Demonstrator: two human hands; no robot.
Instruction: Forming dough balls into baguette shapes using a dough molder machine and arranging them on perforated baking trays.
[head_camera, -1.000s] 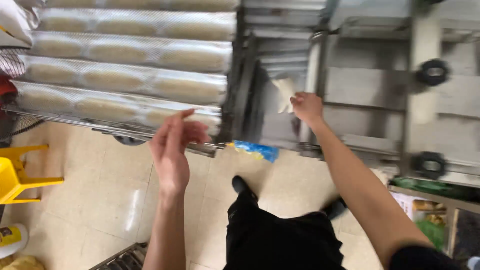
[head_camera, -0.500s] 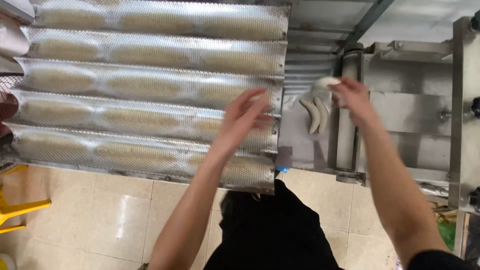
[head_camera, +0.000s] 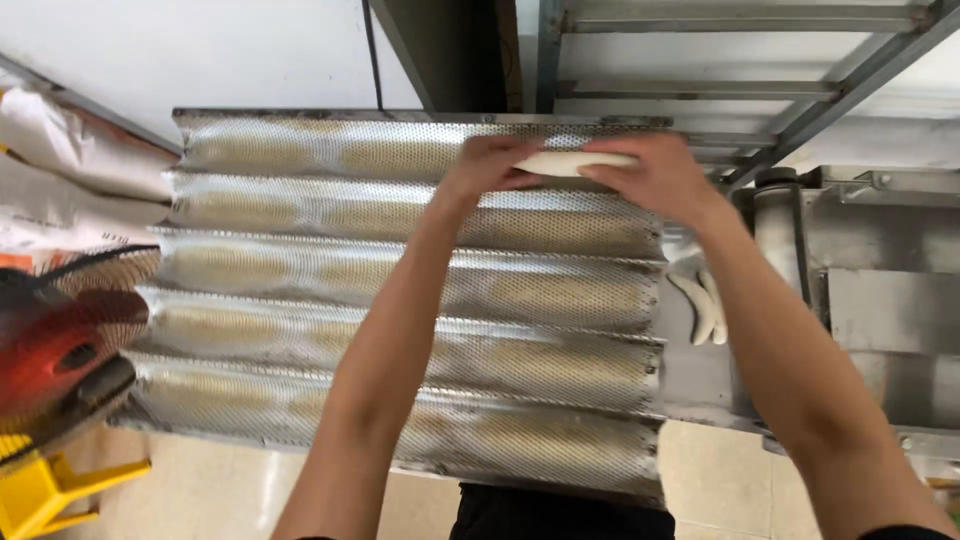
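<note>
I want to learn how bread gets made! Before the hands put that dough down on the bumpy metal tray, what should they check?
1. Both hands hold the dough: left hand and right hand each grip an end of the dough piece. Ok.
2. Dough in one piece, not torn: ok as far as it shows; the ends are hidden by the fingers.
3. Dough over the tray: it is above the far channel of the perforated tray. Ok.
4. Free spot below the dough: cannot tell; the hands hide it.
5. Tray sitting steady: cannot tell; its support is out of sight.
6. More dough waiting: two pieces lie on the machine at right. Ok.
</note>
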